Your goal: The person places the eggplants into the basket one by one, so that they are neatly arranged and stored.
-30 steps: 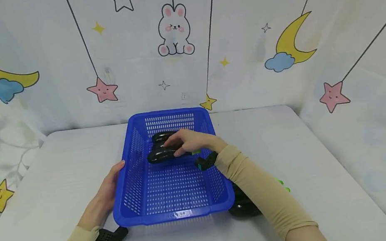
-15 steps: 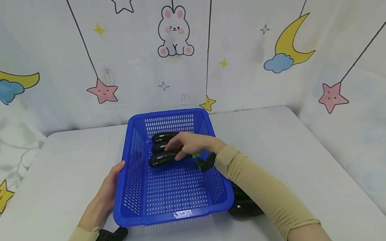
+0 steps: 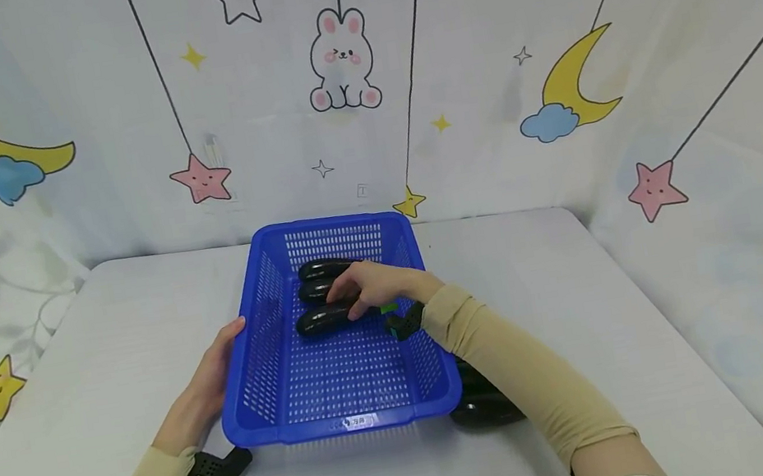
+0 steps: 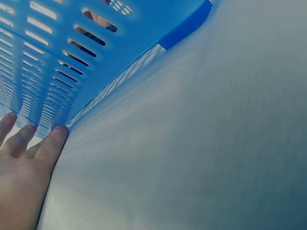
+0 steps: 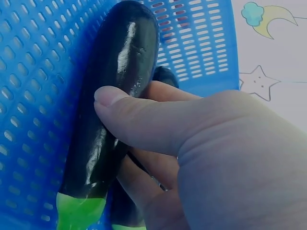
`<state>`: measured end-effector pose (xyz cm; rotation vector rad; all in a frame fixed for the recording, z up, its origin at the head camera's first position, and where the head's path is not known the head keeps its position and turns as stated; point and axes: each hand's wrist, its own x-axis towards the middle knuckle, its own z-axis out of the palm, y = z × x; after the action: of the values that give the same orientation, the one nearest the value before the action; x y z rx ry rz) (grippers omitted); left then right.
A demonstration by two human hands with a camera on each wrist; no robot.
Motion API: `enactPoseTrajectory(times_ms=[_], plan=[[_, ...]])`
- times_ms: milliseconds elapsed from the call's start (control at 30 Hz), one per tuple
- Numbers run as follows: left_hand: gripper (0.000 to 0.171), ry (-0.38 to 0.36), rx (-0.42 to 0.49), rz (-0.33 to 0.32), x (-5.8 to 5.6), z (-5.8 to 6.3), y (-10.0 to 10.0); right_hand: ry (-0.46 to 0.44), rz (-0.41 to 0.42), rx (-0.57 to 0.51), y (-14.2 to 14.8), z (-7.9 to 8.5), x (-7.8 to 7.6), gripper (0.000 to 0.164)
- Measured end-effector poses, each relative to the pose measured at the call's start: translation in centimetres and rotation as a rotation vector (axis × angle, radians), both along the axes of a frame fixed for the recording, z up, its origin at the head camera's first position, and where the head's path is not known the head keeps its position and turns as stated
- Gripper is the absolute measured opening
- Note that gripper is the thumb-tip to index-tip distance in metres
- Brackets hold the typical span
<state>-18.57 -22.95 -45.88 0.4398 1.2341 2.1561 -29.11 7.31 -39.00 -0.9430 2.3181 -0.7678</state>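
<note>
In the head view a blue plastic basket (image 3: 351, 423) sits on the white-covered table. Its left side is held by my left hand (image 3: 214, 373), thumb at the rim and fingers against the outer wall. Three dark eggplants lie crosswise inside: a far one (image 3: 322, 269), a middle one (image 3: 313, 291) and a near one (image 3: 320, 320). My right hand (image 3: 377, 282) reaches in over the right rim and grips the near eggplant. In the right wrist view the thumb presses this glossy eggplant (image 5: 108, 124) with its green stem end, while fingers go behind it.
More dark eggplants (image 3: 487, 408) lie on the table (image 3: 597, 370) right of the basket, partly covered by the right forearm. A white cloth (image 3: 488, 154) with cartoon prints hangs behind the table.
The near eggplant has shifted slightly toward the basket's front with my right hand, and its gap from the middle one has widened. My left hand stays at the basket's left side.
</note>
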Motion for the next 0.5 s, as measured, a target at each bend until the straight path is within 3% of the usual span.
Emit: enactPoseTrajectory(times_ms=[233, 500], plan=[[0.048, -0.012, -0.008, 0.009, -0.02, -0.21, -0.01, 0.012, -0.001, 0.005, 0.01, -0.18, -0.08, 0.041], [0.069, 0.021, -0.14, 0.084, -0.05, -0.36, 0.26, 0.022, -0.031, -0.034, 0.07, -0.1, -0.16, 0.038]])
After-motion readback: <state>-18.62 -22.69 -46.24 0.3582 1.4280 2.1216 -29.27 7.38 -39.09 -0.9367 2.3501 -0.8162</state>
